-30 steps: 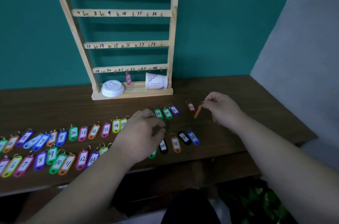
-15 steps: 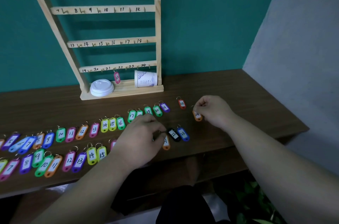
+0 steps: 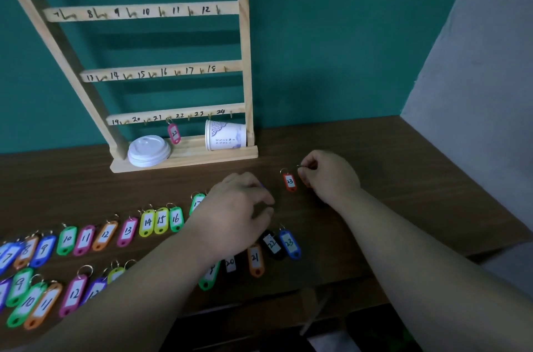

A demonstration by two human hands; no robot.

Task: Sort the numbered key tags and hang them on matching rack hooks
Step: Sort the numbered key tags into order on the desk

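Right hand (image 3: 328,176) now pinches the orange tag's ring (image 3: 298,166) beside red tag (image 3: 289,181).

Teal room corner, dim light
A teal wall (image 3: 317,34) meets a grey wall (image 3: 476,63) at right; dark wooden bench (image 3: 403,167) below.

The rack (image 3: 243,63) is cut off at twelve o'clock, the tag rows (image 3: 67,240) run off at nine o'clock, the left hand (image 3: 233,207) covers tags beyond 17, and the right hand (image 3: 328,176) hides most of its orange tag (image 3: 302,181).

Red tag (image 3: 289,182), teal wall (image 3: 317,34)
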